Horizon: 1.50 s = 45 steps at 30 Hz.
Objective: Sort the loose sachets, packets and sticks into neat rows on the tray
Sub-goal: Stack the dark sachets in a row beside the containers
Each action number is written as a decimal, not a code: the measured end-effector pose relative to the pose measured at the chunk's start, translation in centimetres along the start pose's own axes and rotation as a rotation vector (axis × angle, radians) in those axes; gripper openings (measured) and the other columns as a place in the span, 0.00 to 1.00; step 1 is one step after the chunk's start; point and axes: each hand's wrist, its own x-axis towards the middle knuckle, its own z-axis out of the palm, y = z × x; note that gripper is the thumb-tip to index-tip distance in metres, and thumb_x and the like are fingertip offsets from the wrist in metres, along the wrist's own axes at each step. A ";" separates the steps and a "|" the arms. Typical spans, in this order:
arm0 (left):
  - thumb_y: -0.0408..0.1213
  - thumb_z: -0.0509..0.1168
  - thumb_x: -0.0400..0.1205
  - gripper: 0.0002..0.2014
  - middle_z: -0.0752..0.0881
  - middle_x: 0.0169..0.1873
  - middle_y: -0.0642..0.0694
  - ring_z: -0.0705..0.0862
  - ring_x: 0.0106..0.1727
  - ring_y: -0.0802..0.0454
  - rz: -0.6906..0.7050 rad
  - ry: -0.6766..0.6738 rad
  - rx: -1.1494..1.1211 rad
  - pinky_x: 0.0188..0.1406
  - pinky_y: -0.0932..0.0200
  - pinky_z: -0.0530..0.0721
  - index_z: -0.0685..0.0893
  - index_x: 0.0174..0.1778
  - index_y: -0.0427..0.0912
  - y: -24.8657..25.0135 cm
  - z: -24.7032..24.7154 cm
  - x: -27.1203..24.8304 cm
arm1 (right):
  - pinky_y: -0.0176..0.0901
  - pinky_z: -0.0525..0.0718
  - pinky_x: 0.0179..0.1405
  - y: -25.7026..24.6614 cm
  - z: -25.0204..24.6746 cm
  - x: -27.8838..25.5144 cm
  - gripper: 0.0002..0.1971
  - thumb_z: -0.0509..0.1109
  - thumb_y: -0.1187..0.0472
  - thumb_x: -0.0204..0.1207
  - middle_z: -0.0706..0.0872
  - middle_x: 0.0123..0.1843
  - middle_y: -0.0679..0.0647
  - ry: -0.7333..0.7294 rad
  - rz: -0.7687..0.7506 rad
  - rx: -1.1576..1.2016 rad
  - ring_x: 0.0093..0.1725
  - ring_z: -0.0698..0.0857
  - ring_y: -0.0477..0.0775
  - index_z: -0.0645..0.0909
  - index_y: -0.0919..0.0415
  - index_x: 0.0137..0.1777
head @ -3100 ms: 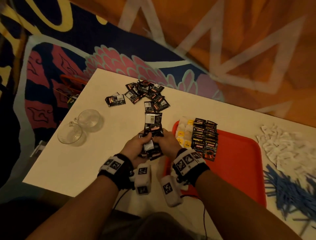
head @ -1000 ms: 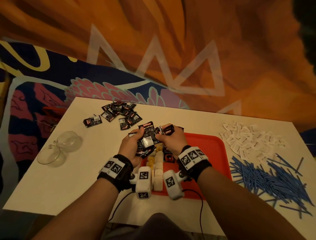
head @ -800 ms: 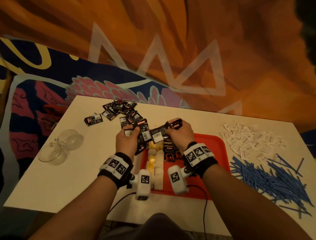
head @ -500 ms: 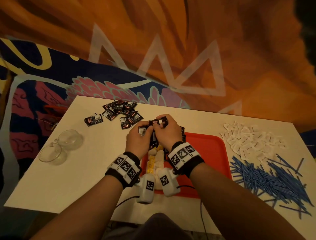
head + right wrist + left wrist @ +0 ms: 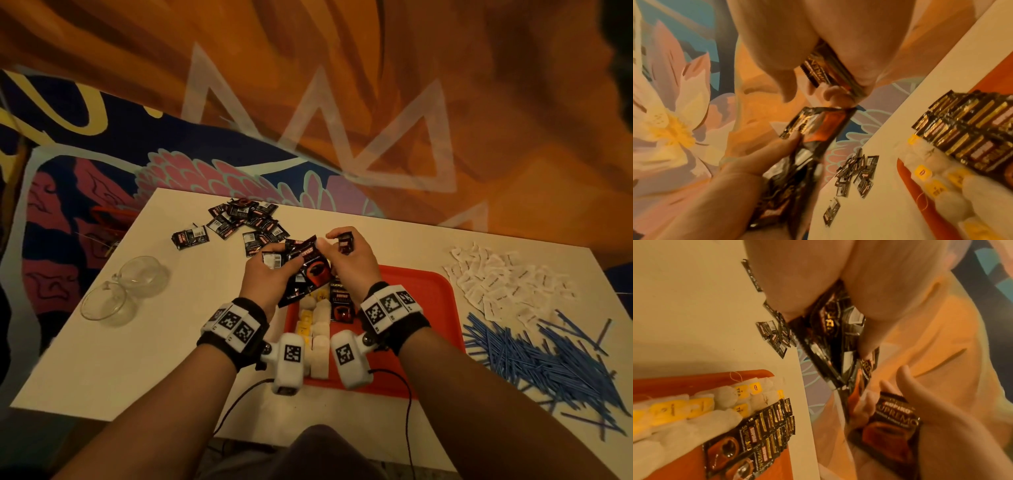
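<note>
Above the red tray's (image 5: 431,308) far left corner, my left hand (image 5: 274,262) grips a fanned bundle of black coffee sachets (image 5: 306,274). My right hand (image 5: 339,240) is just to its right and holds a few black sachets (image 5: 345,242) in curled fingers; its thumb touches the bundle's top edge. The left wrist view shows the bundle (image 5: 830,337) and the right hand's sachet (image 5: 894,415). A row of tea bags (image 5: 317,325) and a row of coffee sachets (image 5: 342,303) lie on the tray. Loose black sachets (image 5: 239,219) lie on the table at the far left.
White paper sachets (image 5: 507,284) are heaped at the table's right, with a pile of blue sticks (image 5: 541,356) nearer me. Two clear glass cups (image 5: 120,291) stand at the left. The tray's right half (image 5: 411,342) is bare. The table's far edge is just beyond the loose sachets.
Half a second ago both hands were pressed together over the bundle. Now they have parted a little, the right hand holding its own sachets beside the left hand's bundle.
</note>
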 end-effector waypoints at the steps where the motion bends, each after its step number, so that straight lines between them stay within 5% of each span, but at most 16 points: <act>1: 0.27 0.74 0.78 0.14 0.90 0.50 0.38 0.91 0.51 0.39 -0.028 -0.007 -0.043 0.53 0.43 0.89 0.82 0.53 0.48 0.1 -0.1 0.1 | 0.53 0.87 0.44 -0.1 -0.3 0.0 0.16 0.80 0.43 0.64 0.84 0.44 0.53 -0.036 -0.023 -0.057 0.42 0.84 0.54 0.81 0.47 0.46; 5: 0.26 0.71 0.81 0.12 0.91 0.44 0.40 0.90 0.42 0.43 -0.114 -0.058 -0.192 0.39 0.50 0.89 0.81 0.53 0.47 0.5 -0.1 0.0 | 0.63 0.87 0.51 0.0 -0.3 0.3 0.21 0.85 0.45 0.56 0.90 0.43 0.58 -0.174 -0.005 -0.214 0.46 0.88 0.62 0.82 0.54 0.41; 8: 0.26 0.67 0.83 0.08 0.89 0.48 0.37 0.89 0.46 0.41 -0.155 -0.098 -0.240 0.47 0.47 0.88 0.81 0.52 0.44 0.7 -0.1 0.1 | 0.66 0.88 0.50 0.6 0.1 0.8 0.16 0.83 0.43 0.51 0.90 0.41 0.57 -0.181 0.061 -0.157 0.45 0.90 0.62 0.83 0.46 0.35; 10: 0.25 0.65 0.83 0.09 0.88 0.49 0.36 0.89 0.47 0.40 -0.186 -0.089 -0.262 0.50 0.44 0.87 0.81 0.53 0.43 0.6 -0.2 0.2 | 0.59 0.90 0.45 0.2 -0.1 0.4 0.13 0.85 0.53 0.57 0.90 0.41 0.58 -0.154 0.141 -0.018 0.45 0.90 0.62 0.82 0.49 0.34; 14: 0.23 0.65 0.83 0.12 0.89 0.47 0.38 0.90 0.42 0.43 -0.158 -0.041 -0.244 0.38 0.49 0.89 0.80 0.57 0.43 0.3 -0.6 0.5 | 0.43 0.84 0.26 0.7 -0.6 0.1 0.14 0.75 0.75 0.71 0.86 0.44 0.69 -0.071 0.263 0.286 0.42 0.87 0.65 0.76 0.59 0.39; 16: 0.22 0.65 0.83 0.12 0.89 0.45 0.39 0.91 0.39 0.45 -0.155 -0.024 -0.259 0.30 0.52 0.89 0.80 0.57 0.44 0.3 -0.7 0.5 | 0.50 0.88 0.31 0.8 -0.7 0.2 0.11 0.70 0.78 0.74 0.86 0.46 0.73 -0.037 0.258 0.383 0.44 0.88 0.69 0.76 0.62 0.43; 19: 0.22 0.65 0.83 0.13 0.89 0.45 0.39 0.91 0.40 0.44 -0.151 -0.024 -0.279 0.28 0.52 0.89 0.80 0.55 0.45 0.4 -0.6 0.5 | 0.68 0.88 0.54 0.7 -0.8 0.4 0.17 0.60 0.82 0.76 0.88 0.52 0.67 -0.033 0.260 0.528 0.48 0.92 0.67 0.73 0.62 0.56; 21: 0.22 0.66 0.83 0.13 0.89 0.46 0.39 0.91 0.41 0.43 -0.144 -0.031 -0.279 0.30 0.51 0.89 0.80 0.56 0.46 0.6 -0.5 0.6 | 0.64 0.88 0.54 0.6 -1.0 0.7 0.23 0.56 0.83 0.76 0.88 0.56 0.65 -0.049 0.252 0.548 0.48 0.91 0.63 0.72 0.60 0.64; 23: 0.22 0.66 0.82 0.14 0.90 0.44 0.39 0.92 0.40 0.43 -0.143 -0.040 -0.286 0.31 0.49 0.90 0.80 0.56 0.46 0.7 -0.3 0.6 | 0.53 0.88 0.45 0.4 -1.1 0.8 0.26 0.58 0.82 0.77 0.86 0.52 0.63 -0.064 0.246 0.543 0.41 0.87 0.56 0.75 0.54 0.65; 27: 0.23 0.67 0.82 0.13 0.90 0.45 0.39 0.91 0.42 0.42 -0.136 -0.060 -0.285 0.35 0.48 0.89 0.81 0.56 0.45 0.8 0.1 0.5 | 0.44 0.78 0.28 0.4 -0.5 0.5 0.06 0.75 0.64 0.78 0.82 0.40 0.57 -0.226 0.255 0.297 0.33 0.82 0.54 0.81 0.52 0.48; 29: 0.24 0.67 0.83 0.12 0.90 0.47 0.38 0.91 0.43 0.44 -0.129 -0.070 -0.281 0.34 0.52 0.89 0.82 0.58 0.44 0.8 0.4 0.4 | 0.37 0.70 0.20 0.7 0.0 0.4 0.10 0.77 0.60 0.76 0.79 0.35 0.56 -0.238 0.267 0.173 0.28 0.79 0.54 0.79 0.50 0.38; 32: 0.26 0.64 0.85 0.13 0.90 0.50 0.36 0.91 0.45 0.44 -0.151 -0.075 -0.313 0.35 0.52 0.90 0.82 0.63 0.41 0.8 0.6 0.3 | 0.35 0.69 0.17 1.3 0.5 0.5 0.12 0.77 0.61 0.76 0.77 0.36 0.61 -0.177 0.254 0.138 0.27 0.77 0.54 0.77 0.52 0.36; 36: 0.23 0.58 0.86 0.16 0.89 0.56 0.33 0.90 0.50 0.39 -0.187 -0.052 -0.320 0.45 0.46 0.90 0.81 0.68 0.38 0.6 0.5 0.5 | 0.53 0.85 0.34 1.5 0.7 0.4 0.08 0.77 0.56 0.70 0.84 0.36 0.60 0.010 0.094 -0.039 0.34 0.82 0.57 0.79 0.53 0.36; 40: 0.23 0.56 0.88 0.12 0.89 0.55 0.33 0.91 0.47 0.39 -0.181 -0.021 -0.305 0.36 0.49 0.91 0.80 0.64 0.34 0.5 0.4 0.6 | 0.32 0.74 0.30 0.2 0.2 0.1 0.05 0.73 0.64 0.72 0.81 0.34 0.47 0.162 -0.109 -0.234 0.33 0.76 0.45 0.79 0.55 0.40; 43: 0.23 0.58 0.87 0.12 0.88 0.57 0.33 0.91 0.44 0.43 -0.178 -0.011 -0.292 0.33 0.53 0.89 0.81 0.64 0.35 0.7 0.6 0.6 | 0.24 0.69 0.36 -0.3 0.6 -0.4 0.08 0.71 0.66 0.73 0.80 0.43 0.49 0.047 -0.262 -0.420 0.40 0.76 0.44 0.82 0.53 0.48; 45: 0.24 0.59 0.86 0.15 0.88 0.58 0.32 0.90 0.47 0.42 -0.178 -0.010 -0.288 0.35 0.53 0.89 0.80 0.68 0.34 0.8 0.7 0.7 | 0.31 0.74 0.45 0.2 1.4 -0.7 0.10 0.72 0.61 0.75 0.79 0.49 0.50 -0.065 -0.352 -0.575 0.48 0.77 0.48 0.82 0.54 0.55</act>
